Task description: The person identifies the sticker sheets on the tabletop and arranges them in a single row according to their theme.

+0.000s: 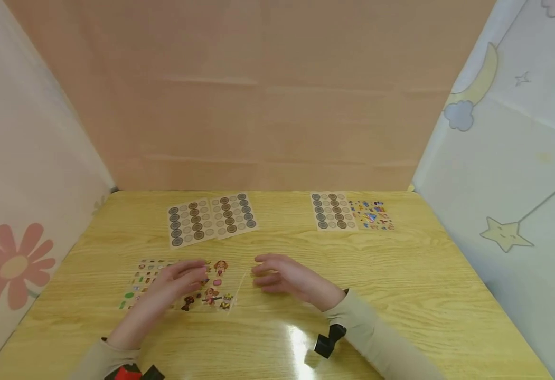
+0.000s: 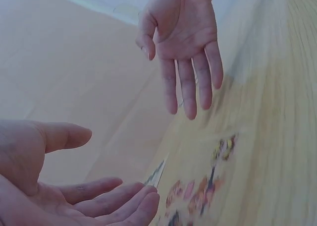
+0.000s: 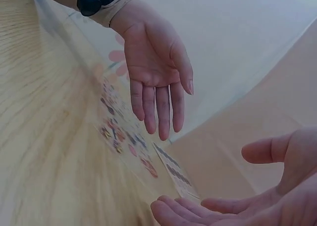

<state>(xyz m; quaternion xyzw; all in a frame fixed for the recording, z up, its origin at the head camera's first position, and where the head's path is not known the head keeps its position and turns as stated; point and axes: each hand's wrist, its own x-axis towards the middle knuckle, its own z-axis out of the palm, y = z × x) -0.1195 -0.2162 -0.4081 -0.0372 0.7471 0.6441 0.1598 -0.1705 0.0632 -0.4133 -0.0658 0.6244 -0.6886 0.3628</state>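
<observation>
My left hand (image 1: pixel 175 282) hovers over a clear sheet of cartoon stickers (image 1: pixel 217 285), palm turned inward and fingers relaxed. It partly hides that sheet and a second sheet of small colourful stickers (image 1: pixel 137 282) at its left. To the right of the sheets, above bare wood, is my right hand (image 1: pixel 289 277), its palm facing the left one. Both wrist views show the palms apart with nothing held; the left hand (image 3: pixel 156 75) appears with fingers extended in the right wrist view, as does the right hand (image 2: pixel 190 47) in the left wrist view.
Two sheets of round coin-like prints (image 1: pixel 189 222) (image 1: pixel 233 215) lie at the back left of the wooden table (image 1: pixel 401 306). Another such sheet (image 1: pixel 334 211) lies back right, beside a clear sheet with small blue and orange stickers (image 1: pixel 372 215). Cloth walls enclose three sides.
</observation>
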